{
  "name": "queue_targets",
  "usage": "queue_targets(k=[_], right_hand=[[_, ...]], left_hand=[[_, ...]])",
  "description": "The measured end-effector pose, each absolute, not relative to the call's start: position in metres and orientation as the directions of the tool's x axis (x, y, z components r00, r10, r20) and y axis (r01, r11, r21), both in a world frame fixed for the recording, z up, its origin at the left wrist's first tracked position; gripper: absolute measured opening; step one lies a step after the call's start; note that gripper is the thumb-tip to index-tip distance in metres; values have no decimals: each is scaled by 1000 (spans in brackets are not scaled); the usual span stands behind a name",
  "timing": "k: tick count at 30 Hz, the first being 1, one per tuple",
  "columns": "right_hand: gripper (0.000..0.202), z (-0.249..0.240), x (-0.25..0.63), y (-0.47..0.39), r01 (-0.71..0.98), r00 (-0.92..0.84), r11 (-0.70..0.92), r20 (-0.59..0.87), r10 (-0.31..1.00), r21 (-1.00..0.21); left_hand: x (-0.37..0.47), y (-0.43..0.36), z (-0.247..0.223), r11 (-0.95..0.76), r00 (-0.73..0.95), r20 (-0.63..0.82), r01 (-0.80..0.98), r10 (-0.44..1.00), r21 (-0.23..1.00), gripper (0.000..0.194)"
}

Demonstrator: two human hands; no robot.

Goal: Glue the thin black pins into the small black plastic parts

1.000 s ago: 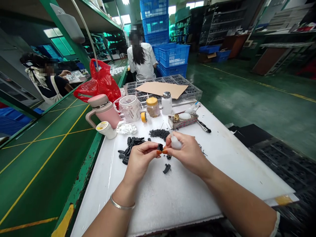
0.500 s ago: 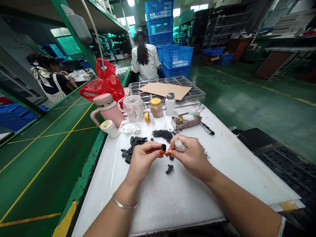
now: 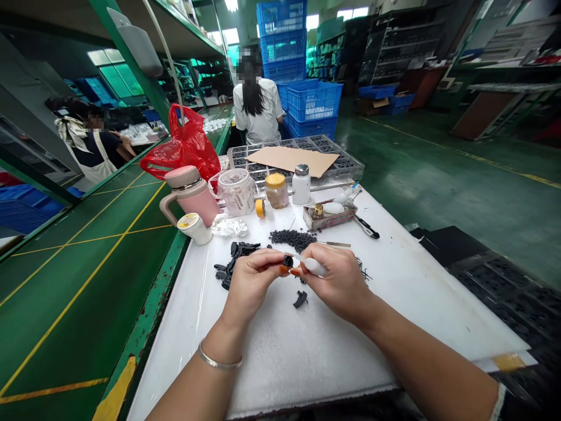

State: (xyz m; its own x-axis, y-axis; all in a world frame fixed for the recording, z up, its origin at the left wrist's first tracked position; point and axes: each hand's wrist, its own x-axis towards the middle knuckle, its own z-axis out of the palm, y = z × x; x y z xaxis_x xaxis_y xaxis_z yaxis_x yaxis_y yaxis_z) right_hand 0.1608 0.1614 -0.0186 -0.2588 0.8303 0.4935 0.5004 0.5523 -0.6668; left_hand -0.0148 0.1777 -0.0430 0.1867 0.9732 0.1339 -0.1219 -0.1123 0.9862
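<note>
Pinched in the fingertips of my left hand (image 3: pixel 254 280) is a small black plastic part (image 3: pixel 288 261). My right hand (image 3: pixel 339 280) is closed around a white squeeze bottle (image 3: pixel 314 266) with a thin nozzle, whose tip points left at the black part. The fingertips of both hands nearly meet. Just below them a single curved black piece (image 3: pixel 300 300) lies on the white tabletop (image 3: pixel 280 356). Left of my left hand is a pile of larger black parts (image 3: pixel 236 257). Behind my hands lies a heap of tiny black pieces (image 3: pixel 291 237).
Along the back stand a pink flask (image 3: pixel 193 193), a clear tub (image 3: pixel 236 192), a yellow-lidded jar (image 3: pixel 276 192) and a white bottle (image 3: pixel 301 186). A small tray (image 3: pixel 329 220) and a black-handled cutter (image 3: pixel 367 228) lie right. A green conveyor (image 3: pixel 87 280) borders the left; co-workers sit beyond.
The bottle in my right hand has tipped from pointing up to pointing left, bringing its nozzle to the black part. My left hand has stayed nearly in place.
</note>
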Motion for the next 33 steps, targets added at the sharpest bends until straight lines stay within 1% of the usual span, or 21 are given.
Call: queue_targets(k=[2,6,8,10,12,14,17,19,23,28,33], right_hand=[[14,-18,161,162,475,-251,515,451,856,-713],[19,-18,161,164,338,-223,346,283,933,-875],[21,-20,161,166,262,-229,270,212,950,-926],[22,-21,160,167,228,-236,228,173,956,-947],[21,-21,159,166,262,-220,251,195,956,-932],[19,-21,158,165,342,-201,320,264,943,-884],[19,-18,157,161,438,-192,416,370,909,-797],[20,-16,157,160,468,-192,448,407,893,-762],[21,-14,157,157,474,-203,466,423,883,-747],[22,-16,158,156,450,-208,491,448,870,-745],[25,-16,160,158,434,-226,465,407,885,-772]], left_hand=[[-15,177,-42,-147,173,160,-87,972,985,12],[-17,178,-41,-181,191,187,-52,963,982,11],[-19,179,-41,-148,216,162,-80,963,986,10],[-20,180,-42,-84,254,114,-129,960,988,10],[-21,181,-43,-28,280,71,-154,957,988,10],[-21,181,-43,19,281,27,-162,959,987,12],[-19,181,-44,91,261,-33,-212,965,973,23],[-17,181,-44,126,255,-58,-262,965,957,27],[-16,182,-43,190,271,-101,-325,957,927,23],[-16,182,-42,245,278,-155,-328,948,912,30],[-16,183,-44,239,295,-144,-317,945,918,32]])
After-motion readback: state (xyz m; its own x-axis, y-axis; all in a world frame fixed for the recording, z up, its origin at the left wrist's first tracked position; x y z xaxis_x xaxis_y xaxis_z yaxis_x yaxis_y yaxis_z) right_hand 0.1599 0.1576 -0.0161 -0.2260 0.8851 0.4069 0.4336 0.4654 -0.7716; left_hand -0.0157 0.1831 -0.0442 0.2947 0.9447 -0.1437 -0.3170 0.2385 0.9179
